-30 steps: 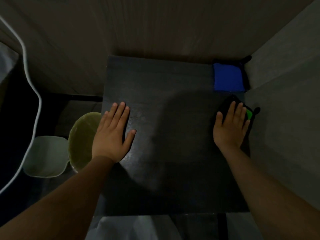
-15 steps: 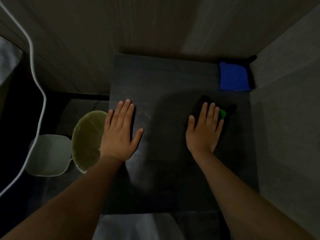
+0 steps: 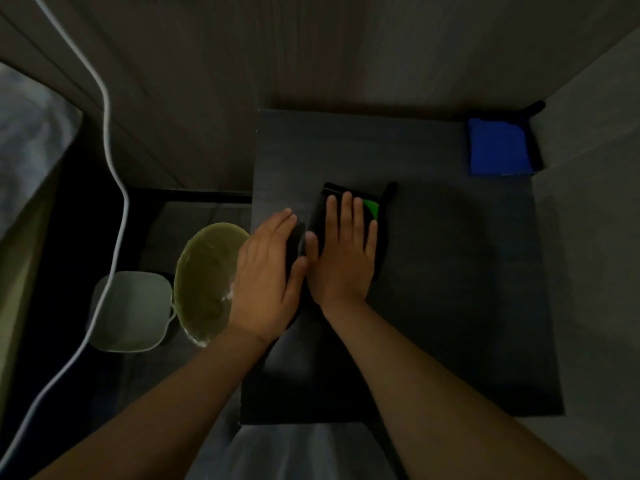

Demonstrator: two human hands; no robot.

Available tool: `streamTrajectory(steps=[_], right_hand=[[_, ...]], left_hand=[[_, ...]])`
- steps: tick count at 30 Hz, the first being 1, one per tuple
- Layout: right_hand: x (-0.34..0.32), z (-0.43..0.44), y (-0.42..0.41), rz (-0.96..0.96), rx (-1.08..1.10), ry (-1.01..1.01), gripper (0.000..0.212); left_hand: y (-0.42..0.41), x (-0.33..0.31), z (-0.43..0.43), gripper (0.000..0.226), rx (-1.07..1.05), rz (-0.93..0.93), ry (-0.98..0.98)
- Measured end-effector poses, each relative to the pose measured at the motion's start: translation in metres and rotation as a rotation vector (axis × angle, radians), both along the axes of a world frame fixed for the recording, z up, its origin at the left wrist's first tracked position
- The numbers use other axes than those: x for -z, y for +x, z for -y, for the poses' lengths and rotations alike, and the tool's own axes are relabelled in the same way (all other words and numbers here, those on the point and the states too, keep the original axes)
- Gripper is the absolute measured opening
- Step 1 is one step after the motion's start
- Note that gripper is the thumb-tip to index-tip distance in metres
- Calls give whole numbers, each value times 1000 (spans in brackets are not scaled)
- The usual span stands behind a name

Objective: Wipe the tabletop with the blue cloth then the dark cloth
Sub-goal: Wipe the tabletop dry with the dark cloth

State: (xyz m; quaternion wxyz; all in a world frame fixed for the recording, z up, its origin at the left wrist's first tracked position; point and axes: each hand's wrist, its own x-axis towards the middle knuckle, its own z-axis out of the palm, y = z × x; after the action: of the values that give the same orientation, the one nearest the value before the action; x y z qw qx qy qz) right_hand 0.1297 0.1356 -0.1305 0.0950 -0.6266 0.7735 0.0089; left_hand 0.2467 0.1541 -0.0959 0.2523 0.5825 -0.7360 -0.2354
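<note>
Progress is shown: the dark cloth [image 3: 321, 216], pressed under the flat right hand [image 3: 341, 261], is swept from the bench's [image 3: 450, 306] right edge up to the flat, empty left hand [image 3: 268, 271], the blue cloth [image 3: 498, 147] left in the far corner.

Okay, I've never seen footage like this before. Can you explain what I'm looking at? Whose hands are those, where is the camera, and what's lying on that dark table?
There is no machine here: these are one person's two bare hands. The view comes from a camera worn on the head, looking forward and down, so the arms reach in from below. The right hand lies flat, fingers straight, pressing a dark cloth with a green patch onto the dark table. The left hand is beside it near the table's left edge, fingers straight. Neither hand has a grip on anything. A folded blue cloth sits in the far right corner. Left of the table are a round greenish bin, a pale container and a white cable.
</note>
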Motion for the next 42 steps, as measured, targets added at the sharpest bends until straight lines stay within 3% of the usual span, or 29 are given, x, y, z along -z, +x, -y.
streamTrajectory(steps=[7,13,20,24,42], right_hand=[[0,2,52,136,-107,-52,61],[-5,3,58,96,-323,24,64],[-12,-9,43,68,-604,84,70],[-9,-24,35,154,-549,5,67],[-4,-42,-77,59,-343,-12,62]], left_hand=[[39,-13,-5,44,-97,-111,-35],[34,-23,11,44,1,-73,-88],[27,-16,18,42,36,59,-3],[19,-14,18,38,-15,84,16],[-10,34,72,47,159,326,-36]])
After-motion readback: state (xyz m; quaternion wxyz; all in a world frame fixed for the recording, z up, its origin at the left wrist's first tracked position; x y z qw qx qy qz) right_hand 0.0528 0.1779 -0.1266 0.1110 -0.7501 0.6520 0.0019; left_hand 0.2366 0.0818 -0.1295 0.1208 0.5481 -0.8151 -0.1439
